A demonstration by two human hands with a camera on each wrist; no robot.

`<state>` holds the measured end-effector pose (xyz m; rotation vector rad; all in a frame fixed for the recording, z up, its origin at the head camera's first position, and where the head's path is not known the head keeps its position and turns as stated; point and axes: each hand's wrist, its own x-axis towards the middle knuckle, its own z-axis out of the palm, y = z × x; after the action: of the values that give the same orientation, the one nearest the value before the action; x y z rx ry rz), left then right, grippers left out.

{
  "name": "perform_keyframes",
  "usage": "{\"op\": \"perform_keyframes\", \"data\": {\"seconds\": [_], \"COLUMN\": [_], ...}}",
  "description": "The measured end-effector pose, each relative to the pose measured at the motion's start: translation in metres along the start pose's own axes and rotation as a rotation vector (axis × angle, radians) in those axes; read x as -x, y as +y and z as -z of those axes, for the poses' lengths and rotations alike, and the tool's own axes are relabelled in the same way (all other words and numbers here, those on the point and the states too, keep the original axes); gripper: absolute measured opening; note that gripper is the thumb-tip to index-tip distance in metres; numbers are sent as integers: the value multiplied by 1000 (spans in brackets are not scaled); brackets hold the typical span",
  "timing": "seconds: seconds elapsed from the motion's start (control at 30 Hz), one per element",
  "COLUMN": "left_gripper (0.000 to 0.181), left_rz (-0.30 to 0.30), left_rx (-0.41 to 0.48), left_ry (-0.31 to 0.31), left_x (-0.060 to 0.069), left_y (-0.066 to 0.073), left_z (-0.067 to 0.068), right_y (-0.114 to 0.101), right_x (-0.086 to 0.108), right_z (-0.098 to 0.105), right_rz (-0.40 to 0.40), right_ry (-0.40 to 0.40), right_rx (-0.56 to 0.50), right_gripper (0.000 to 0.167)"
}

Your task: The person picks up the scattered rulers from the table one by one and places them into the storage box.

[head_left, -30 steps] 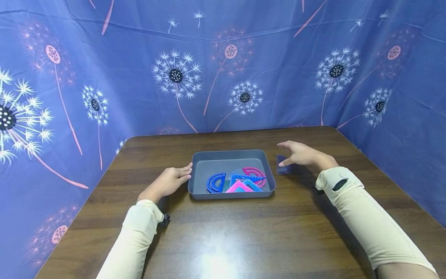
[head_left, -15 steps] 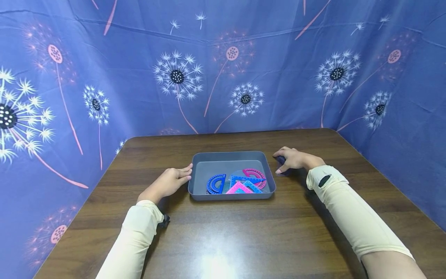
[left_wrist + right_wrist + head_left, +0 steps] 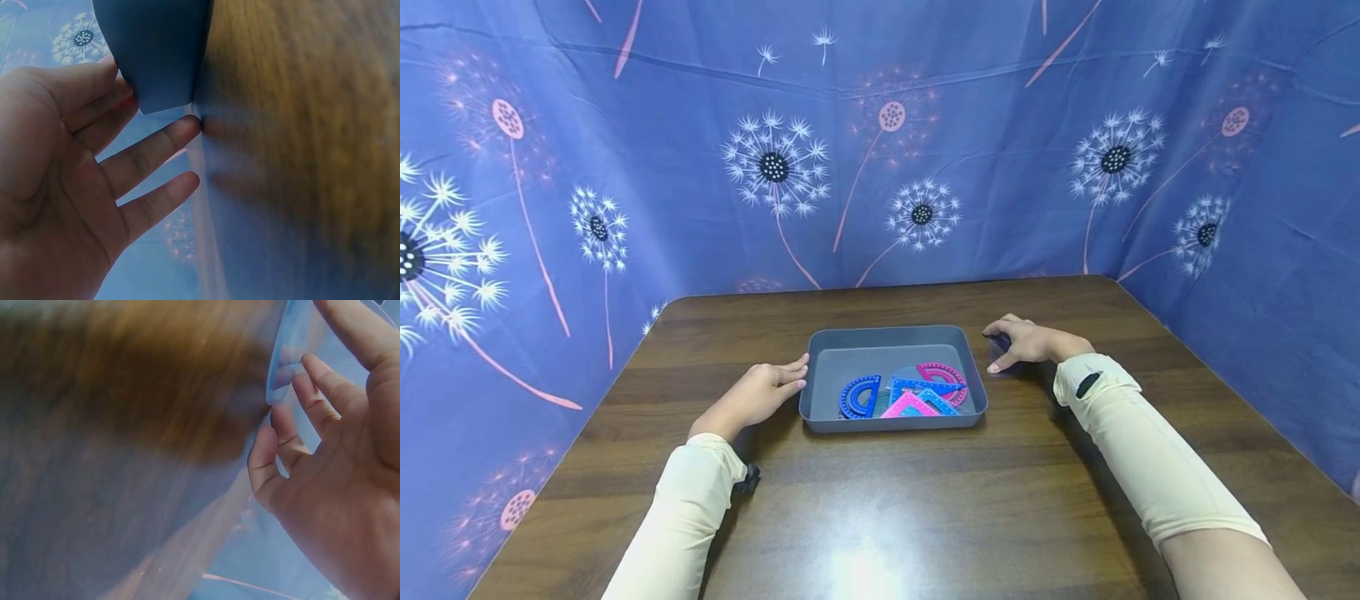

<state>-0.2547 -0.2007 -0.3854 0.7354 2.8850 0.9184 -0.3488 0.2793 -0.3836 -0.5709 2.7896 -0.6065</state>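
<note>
In the head view a grey rectangular tray sits on the wooden table. Inside lie a blue protractor, a pink protractor, blue set squares and a pink set square, partly overlapping. My left hand rests its fingertips against the tray's left wall, fingers fairly straight; the left wrist view shows fingertips at the tray corner. To the tray's right, my right hand has thumb and fingers around a translucent blue plastic piece, mostly hidden by the hand from above.
The brown wooden table stretches around the tray, with a bright light reflection near the front. Behind it and along both sides hangs a blue cloth printed with dandelions. Both wrists wear dark straps over cream sleeves.
My right hand has come down and left over the translucent blue piece, now covering most of it, then stayed there. My left hand and the tray keep their places; the view shifts slightly.
</note>
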Motion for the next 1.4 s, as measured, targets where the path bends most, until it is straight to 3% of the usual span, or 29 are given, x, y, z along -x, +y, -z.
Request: {"op": "perform_keyframes", "data": {"seconds": [0.4,1.07,1.4], "left_gripper": [39,38,38], "left_rz": [29,20,15], "left_rx": [19,9,6], "left_ry": [-11,-6,0], "left_x": [2,-1,0], "left_y": [0,-1,-2], "left_z": [-1,-1,0], "right_y": [2,-5,-19], "right_x": [-1,-4,-9], "right_z": [-8,-6,4], "right_rz": [-12,-59,-101], "right_ry": [24,-9,-108], "right_rx": [-66,-29,115], "right_gripper": [86,87,92]}}
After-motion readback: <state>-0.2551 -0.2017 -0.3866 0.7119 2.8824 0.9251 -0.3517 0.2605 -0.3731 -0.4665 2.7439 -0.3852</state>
